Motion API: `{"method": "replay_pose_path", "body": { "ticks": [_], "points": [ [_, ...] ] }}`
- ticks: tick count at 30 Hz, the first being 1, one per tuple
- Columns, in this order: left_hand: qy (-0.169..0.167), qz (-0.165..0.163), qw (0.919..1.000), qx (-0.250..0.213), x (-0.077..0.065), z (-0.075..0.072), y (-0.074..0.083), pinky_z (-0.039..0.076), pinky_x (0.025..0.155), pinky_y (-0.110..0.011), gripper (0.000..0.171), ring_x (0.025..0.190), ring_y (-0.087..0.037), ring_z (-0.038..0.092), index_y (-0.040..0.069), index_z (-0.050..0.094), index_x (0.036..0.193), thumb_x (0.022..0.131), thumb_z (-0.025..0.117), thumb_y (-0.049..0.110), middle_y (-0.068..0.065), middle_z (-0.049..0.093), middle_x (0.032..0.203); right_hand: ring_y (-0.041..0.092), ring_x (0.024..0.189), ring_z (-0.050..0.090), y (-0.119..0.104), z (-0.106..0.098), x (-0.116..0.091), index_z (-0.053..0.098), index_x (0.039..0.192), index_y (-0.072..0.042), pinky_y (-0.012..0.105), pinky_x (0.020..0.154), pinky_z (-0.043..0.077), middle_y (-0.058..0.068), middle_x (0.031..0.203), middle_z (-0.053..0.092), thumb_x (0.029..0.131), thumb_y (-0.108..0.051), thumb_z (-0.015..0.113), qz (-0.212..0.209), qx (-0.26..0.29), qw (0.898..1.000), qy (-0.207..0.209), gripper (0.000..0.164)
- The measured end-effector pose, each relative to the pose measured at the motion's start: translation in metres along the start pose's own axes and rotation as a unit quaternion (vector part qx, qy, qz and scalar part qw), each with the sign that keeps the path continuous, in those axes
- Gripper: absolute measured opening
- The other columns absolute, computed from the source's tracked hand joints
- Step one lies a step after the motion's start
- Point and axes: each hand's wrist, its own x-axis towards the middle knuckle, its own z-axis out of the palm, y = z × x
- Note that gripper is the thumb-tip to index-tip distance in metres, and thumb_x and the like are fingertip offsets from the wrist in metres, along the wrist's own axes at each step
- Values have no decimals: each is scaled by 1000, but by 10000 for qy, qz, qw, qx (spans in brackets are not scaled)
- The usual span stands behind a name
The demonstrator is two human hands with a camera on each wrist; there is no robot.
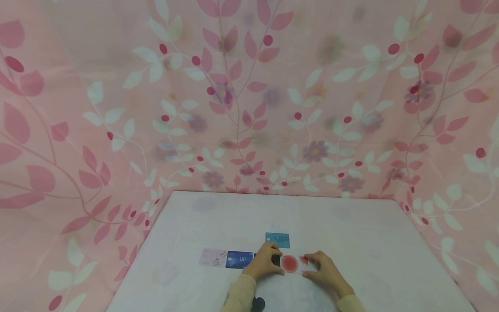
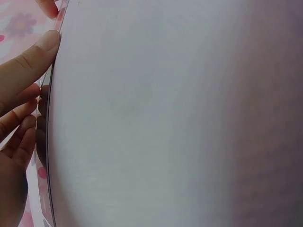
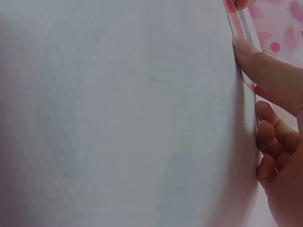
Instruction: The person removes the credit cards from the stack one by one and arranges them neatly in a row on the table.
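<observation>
A white card with a red circle (image 1: 290, 264) lies at the right end of a row on the table. My right hand (image 1: 324, 271) pinches its right end between thumb and fingers, at the upper and lower edges. My left hand (image 1: 266, 262) holds the left end, thumb at the lower corner and fingertip at the upper one. A dark card (image 1: 276, 260) shows between the left thumb and index finger, mostly hidden by that hand. In the right wrist view the right thumb (image 3: 258, 59) presses a card's edge; the left thumb (image 2: 33, 56) lies along an edge in the left wrist view.
Left of the hands, a blue VIP card (image 1: 239, 259) and a pale floral card (image 1: 212, 257) continue the row. Behind the left hand lies a teal VIP card (image 1: 277, 239). The white table (image 1: 331, 225) meets a pink leaf-patterned curtain (image 1: 273, 130) at the back and sides.
</observation>
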Motion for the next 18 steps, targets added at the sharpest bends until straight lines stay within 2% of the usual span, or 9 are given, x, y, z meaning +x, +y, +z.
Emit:
{"method": "replay_pose_path", "body": {
  "ticks": [12,18],
  "points": [
    [-4,-160,9998,-120,0,1,0,44,91,-26,45,98,-10,48,7,74,100,62,87,29,5,56,99,14,78,43,0,3,-1,68,111,-4,23,66,42,-1,86,51,66,-22,84,40,13,9998,192,51],
    [-59,-273,9995,-145,-2,0,3,45,92,-28,45,100,-12,48,7,73,101,63,86,28,3,56,101,14,78,43,2,3,-3,67,111,-2,22,65,42,0,86,51,67,-22,83,-115,67,9996,231,52]
  ]
}}
